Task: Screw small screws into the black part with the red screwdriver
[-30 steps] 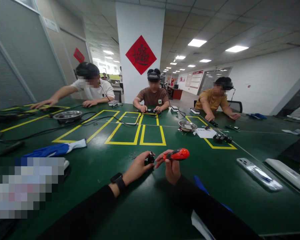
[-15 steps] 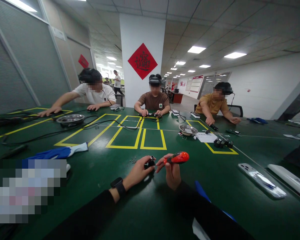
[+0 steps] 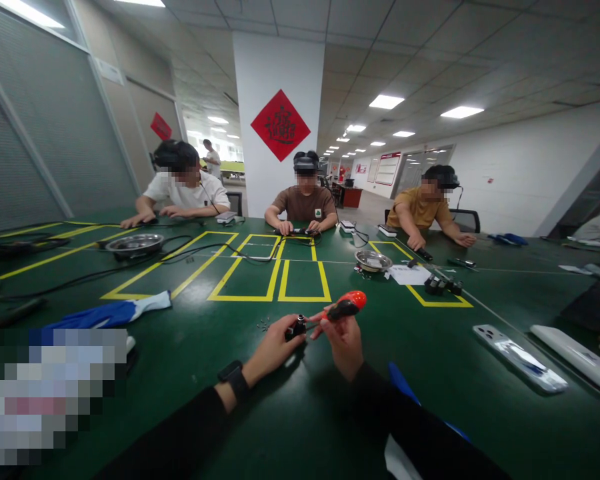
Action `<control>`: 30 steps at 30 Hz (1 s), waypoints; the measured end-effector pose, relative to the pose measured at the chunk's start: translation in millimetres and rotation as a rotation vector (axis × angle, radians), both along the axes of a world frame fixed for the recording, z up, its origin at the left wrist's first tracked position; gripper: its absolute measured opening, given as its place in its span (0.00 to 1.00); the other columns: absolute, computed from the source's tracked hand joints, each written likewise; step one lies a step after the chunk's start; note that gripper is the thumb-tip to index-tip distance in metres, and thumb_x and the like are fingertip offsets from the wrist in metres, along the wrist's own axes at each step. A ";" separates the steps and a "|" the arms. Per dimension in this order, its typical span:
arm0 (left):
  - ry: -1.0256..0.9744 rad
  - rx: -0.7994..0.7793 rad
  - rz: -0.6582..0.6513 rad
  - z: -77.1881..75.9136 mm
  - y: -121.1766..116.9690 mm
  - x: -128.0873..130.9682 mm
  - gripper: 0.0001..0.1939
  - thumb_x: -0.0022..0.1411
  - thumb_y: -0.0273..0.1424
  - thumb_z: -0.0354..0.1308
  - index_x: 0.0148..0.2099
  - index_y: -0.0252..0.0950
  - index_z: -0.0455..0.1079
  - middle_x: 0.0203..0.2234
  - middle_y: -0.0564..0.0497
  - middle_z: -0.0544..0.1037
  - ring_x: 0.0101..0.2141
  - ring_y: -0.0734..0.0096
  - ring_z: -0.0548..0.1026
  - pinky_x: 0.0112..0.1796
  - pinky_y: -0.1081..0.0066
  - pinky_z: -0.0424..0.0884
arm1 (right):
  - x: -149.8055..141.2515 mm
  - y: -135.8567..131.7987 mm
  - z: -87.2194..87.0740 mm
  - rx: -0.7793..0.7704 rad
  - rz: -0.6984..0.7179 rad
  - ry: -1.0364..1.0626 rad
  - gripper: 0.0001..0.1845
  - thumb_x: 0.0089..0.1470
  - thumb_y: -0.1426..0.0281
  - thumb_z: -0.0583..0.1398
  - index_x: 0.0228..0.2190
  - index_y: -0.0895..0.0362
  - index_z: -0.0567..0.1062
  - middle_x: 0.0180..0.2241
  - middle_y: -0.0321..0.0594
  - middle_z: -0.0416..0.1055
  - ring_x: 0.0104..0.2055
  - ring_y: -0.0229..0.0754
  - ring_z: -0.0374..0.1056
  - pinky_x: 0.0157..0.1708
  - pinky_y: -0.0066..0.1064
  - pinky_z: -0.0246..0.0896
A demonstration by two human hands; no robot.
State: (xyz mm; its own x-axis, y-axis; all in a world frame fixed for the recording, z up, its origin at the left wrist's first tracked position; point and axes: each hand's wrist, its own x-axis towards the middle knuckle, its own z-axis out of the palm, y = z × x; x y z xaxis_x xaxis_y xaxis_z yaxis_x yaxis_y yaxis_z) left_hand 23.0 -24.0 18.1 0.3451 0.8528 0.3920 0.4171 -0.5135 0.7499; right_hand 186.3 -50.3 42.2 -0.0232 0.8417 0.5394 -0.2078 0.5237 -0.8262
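My left hand (image 3: 274, 345) is closed around a small black cylindrical part (image 3: 299, 325) with a shiny metal top, held just above the green table. In my right hand (image 3: 344, 339) is a screwdriver (image 3: 347, 305) with a red and black handle. Its handle tilts up to the right, and its thin shaft points left and down toward the black part. Whether the tip touches the part I cannot tell. Several small screws (image 3: 264, 325) lie on the table just left of my left hand.
Blue-and-white gloves (image 3: 115, 312) lie at the left. Metal bowls (image 3: 135, 245) (image 3: 373, 261) and black cables stand farther back. To the right are a phone (image 3: 520, 359), a white case (image 3: 575, 357) and several black parts (image 3: 443, 285). Three people sit across the table.
The screwdriver has turned from nearly level to tilted, its shaft now reaching the black part. My right hand has shifted slightly. The person at the far left has drawn an arm in.
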 end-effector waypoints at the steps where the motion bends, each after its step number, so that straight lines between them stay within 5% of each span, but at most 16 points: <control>1: -0.008 -0.004 -0.008 0.1 -0.1 -0.2 0.15 0.55 0.30 0.56 0.46 0.37 0.68 0.40 0.48 0.74 0.40 0.65 0.71 0.42 0.67 0.65 | 0.4 1.0 0.4 -0.004 -0.011 0.003 0.08 0.53 0.67 0.58 0.34 0.57 0.65 0.29 0.36 0.72 0.22 0.35 0.67 0.25 0.30 0.66; 4: -0.022 -0.025 -0.019 0.1 0.0 -0.8 0.16 0.55 0.30 0.56 0.48 0.37 0.68 0.42 0.47 0.74 0.42 0.64 0.71 0.43 0.67 0.66 | 1.0 4.1 0.7 -0.026 -0.025 0.034 0.08 0.51 0.68 0.60 0.32 0.57 0.64 0.24 0.33 0.70 0.19 0.34 0.66 0.21 0.27 0.63; 10: -0.003 -0.005 0.000 -1.2 0.5 -1.0 0.16 0.55 0.29 0.56 0.48 0.37 0.67 0.40 0.48 0.74 0.39 0.66 0.71 0.43 0.66 0.66 | 1.8 7.8 -2.5 -0.087 0.015 0.148 0.16 0.58 0.66 0.51 0.48 0.56 0.61 0.34 0.38 0.71 0.25 0.35 0.68 0.30 0.33 0.67; 21: 0.034 0.018 0.010 -0.2 -1.2 -2.0 0.15 0.56 0.29 0.54 0.47 0.37 0.66 0.43 0.47 0.73 0.43 0.64 0.70 0.45 0.65 0.65 | 4.2 15.9 -4.4 -0.061 -0.032 0.141 0.14 0.51 0.69 0.60 0.37 0.53 0.59 0.23 0.26 0.65 0.17 0.32 0.64 0.19 0.26 0.62; 30: 0.075 0.045 0.047 -2.3 -1.0 -1.7 0.11 0.56 0.31 0.55 0.43 0.36 0.66 0.37 0.48 0.73 0.38 0.65 0.69 0.42 0.66 0.65 | -0.4 9.3 -4.8 -0.093 0.018 0.133 0.17 0.58 0.66 0.51 0.49 0.54 0.58 0.39 0.41 0.70 0.25 0.35 0.67 0.27 0.33 0.66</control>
State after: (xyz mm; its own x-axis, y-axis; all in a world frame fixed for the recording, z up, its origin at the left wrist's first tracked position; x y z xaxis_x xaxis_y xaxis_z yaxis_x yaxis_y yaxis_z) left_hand 21.3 -25.0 15.8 0.3347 0.8511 0.4045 0.4959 -0.5241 0.6923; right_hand 185.9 -41.0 37.4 0.0279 0.8884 0.4583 -0.3277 0.4413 -0.8354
